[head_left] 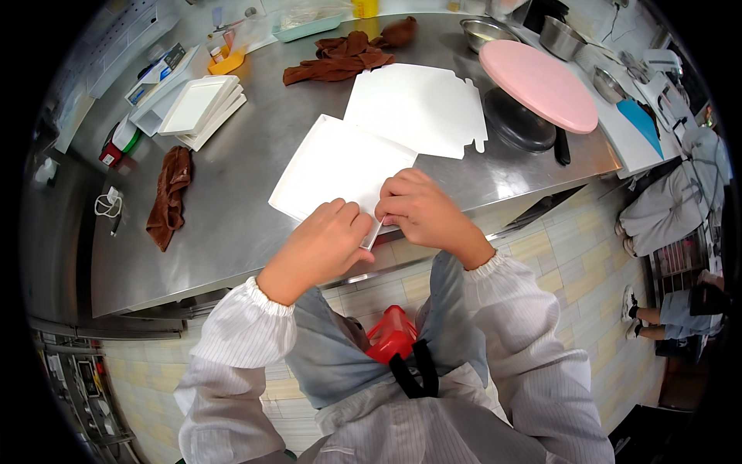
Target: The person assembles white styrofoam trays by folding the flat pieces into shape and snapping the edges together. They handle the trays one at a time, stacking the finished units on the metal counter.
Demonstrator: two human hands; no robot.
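Though plain, white box [332, 170] in both hands [321, 243] [425, 207]

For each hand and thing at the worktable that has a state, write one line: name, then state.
Left hand: closed on the white box
Right hand: closed on it too
White box: open-topped, left wall standing
White sheet: flat, unfolded
White trays: stacked
Left brown cloth: bunched up
Far brown cloth: crumpled
Pink disc: bare
Steel bowl beyond the disc: something pale inside

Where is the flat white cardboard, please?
In the head view, the cardboard lies above and slightly right of centre, between the held white tray and pink disc.
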